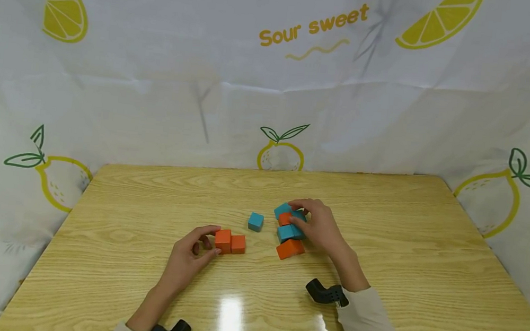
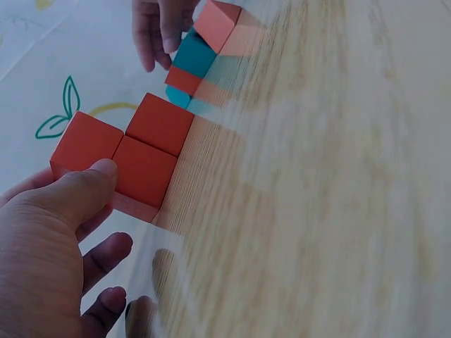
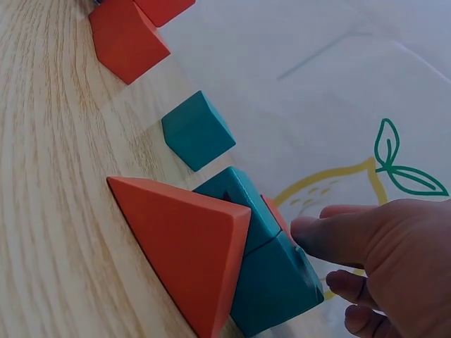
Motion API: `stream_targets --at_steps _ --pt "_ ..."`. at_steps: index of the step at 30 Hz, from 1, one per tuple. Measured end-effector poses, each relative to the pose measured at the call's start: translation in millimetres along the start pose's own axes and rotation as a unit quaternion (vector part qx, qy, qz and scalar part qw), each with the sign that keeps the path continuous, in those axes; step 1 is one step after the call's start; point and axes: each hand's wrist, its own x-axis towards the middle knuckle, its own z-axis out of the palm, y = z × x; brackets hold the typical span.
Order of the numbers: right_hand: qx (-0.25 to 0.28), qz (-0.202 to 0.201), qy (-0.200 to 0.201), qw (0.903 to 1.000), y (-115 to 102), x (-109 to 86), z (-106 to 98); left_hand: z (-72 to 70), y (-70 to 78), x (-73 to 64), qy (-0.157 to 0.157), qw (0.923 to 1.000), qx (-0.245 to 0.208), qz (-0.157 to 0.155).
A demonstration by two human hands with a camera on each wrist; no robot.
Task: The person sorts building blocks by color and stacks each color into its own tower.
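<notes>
My left hand (image 1: 187, 256) pinches an orange cube (image 2: 88, 141) between thumb and fingers. That cube sits on top of a lower orange cube (image 2: 146, 169), with another orange cube (image 1: 238, 244) right beside the lower one. To the right, my right hand (image 1: 318, 226) has its thumb and index finger around a blue block (image 1: 298, 227) in a tight cluster. This cluster also has a small orange block (image 1: 285, 219), a blue cube (image 1: 284, 234) in front and a blue block (image 1: 282, 210) behind. An orange triangular block (image 3: 183, 246) leans at its near end.
A single blue cube (image 1: 256, 221) stands between the two groups, slightly farther back. The wooden table (image 1: 406, 238) ends at a white cloth (image 1: 164, 118) printed with lemons. Black wrist mounts (image 1: 326, 293) sit by both sleeves.
</notes>
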Motion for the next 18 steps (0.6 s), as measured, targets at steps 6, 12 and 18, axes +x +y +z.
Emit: stream_targets --at_steps 6,12,18 --pt "0.001 0.009 -0.006 0.9999 0 0.1 1 0.1 0.1 -0.1 -0.002 1.0 -0.004 -0.002" --pt "0.002 0.008 0.0 1.0 -3 0.0 7 2.0 2.1 0.2 0.009 1.0 -0.002 0.001" --pt "-0.008 0.003 0.016 0.9998 -4 0.7 13 -0.2 22.5 3.1 0.013 0.9999 -0.001 0.009"
